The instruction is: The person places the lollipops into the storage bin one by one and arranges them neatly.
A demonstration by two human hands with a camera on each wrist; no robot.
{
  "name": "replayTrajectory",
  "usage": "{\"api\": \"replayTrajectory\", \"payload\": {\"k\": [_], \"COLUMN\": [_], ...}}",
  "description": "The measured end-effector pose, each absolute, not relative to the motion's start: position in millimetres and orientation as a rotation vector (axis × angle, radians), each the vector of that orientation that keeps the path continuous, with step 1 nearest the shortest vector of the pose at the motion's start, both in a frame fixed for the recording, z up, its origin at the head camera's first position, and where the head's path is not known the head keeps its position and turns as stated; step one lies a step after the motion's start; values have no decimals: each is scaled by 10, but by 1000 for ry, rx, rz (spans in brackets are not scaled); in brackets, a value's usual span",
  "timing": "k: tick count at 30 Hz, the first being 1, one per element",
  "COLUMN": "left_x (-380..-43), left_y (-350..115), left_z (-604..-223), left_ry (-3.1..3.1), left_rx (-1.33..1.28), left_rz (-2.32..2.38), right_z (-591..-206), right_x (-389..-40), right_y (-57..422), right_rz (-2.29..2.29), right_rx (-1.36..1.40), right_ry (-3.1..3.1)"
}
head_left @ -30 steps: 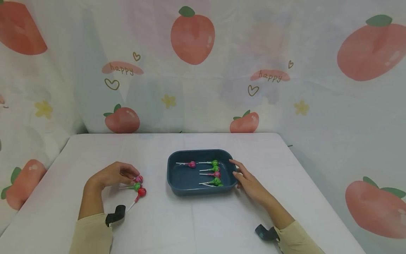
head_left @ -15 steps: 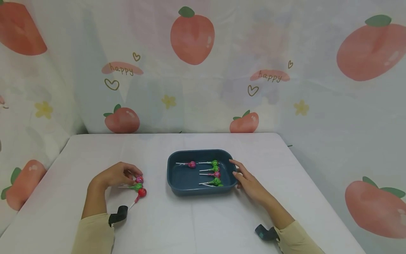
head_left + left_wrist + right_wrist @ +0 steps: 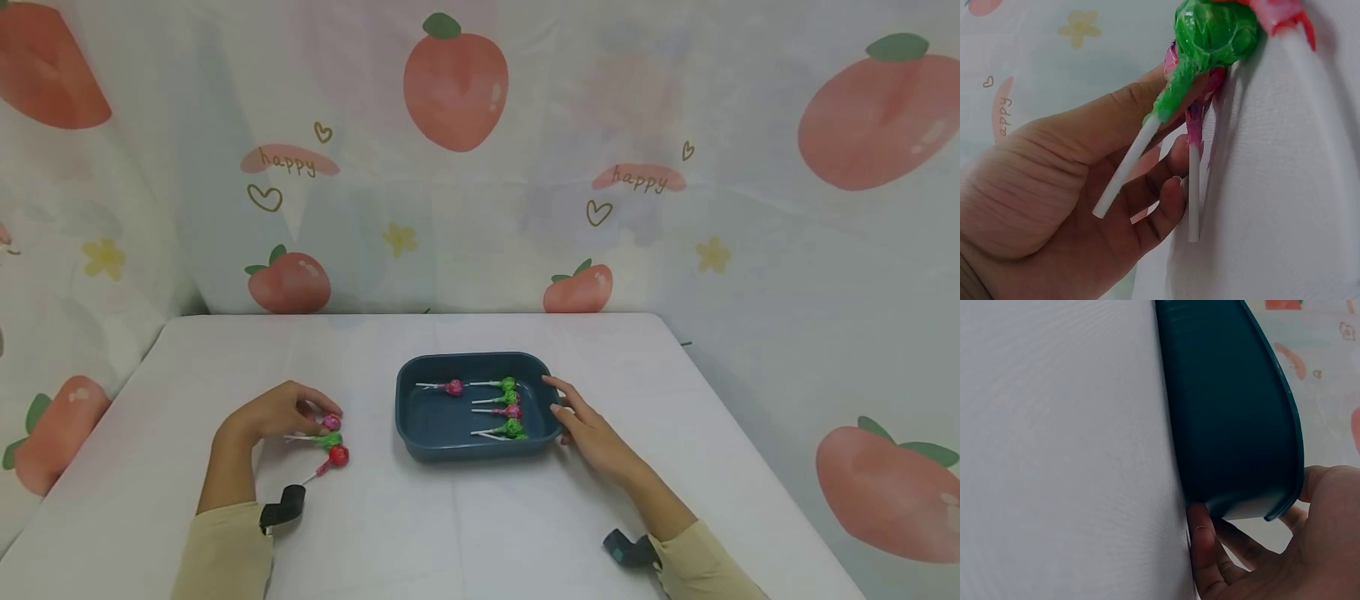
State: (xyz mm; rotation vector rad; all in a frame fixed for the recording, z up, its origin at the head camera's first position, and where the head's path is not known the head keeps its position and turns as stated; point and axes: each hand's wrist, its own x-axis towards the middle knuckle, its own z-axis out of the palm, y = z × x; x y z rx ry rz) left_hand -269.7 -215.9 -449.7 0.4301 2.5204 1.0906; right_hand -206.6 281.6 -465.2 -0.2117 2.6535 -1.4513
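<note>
My left hand [image 3: 281, 411] pinches a pink lollipop [image 3: 332, 422] at its wrapped head, thumb and fingers curled about it. In the left wrist view a green lollipop [image 3: 1216, 37] overlaps the thumb and partly hides the pink one. Beside these lies a red lollipop [image 3: 338, 456], its stick slanting toward me. My right hand [image 3: 592, 433] holds the right end of a dark blue tray [image 3: 465, 452], with fingertips over the rim and other fingers low against the outside wall, as the right wrist view shows. Several green and pink lollipops [image 3: 510, 428] lie in the tray.
A white cloth covers the table [image 3: 450, 525]. Behind it hangs a curtain [image 3: 480, 225] printed with peaches. A black wrist camera [image 3: 283, 505] sits by the left sleeve, close to the red lollipop's stick.
My left hand has shifted slightly to the right. The pink, green and red lollipops beside it have moved a little the same way. The right hand and tray stay in place.
</note>
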Motion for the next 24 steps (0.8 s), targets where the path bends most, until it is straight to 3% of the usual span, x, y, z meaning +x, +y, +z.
{"api": "replayTrajectory", "payload": {"k": [24], "left_x": [-2767], "left_y": [-2103], "left_z": [-4488], "left_ry": [2667], "left_rx": [465], "left_rz": [1203], "right_z": [-4649], "right_x": [-2068], "right_y": [2819], "right_rz": [-1470], "right_rx": [-234], "right_ry": [2646]}}
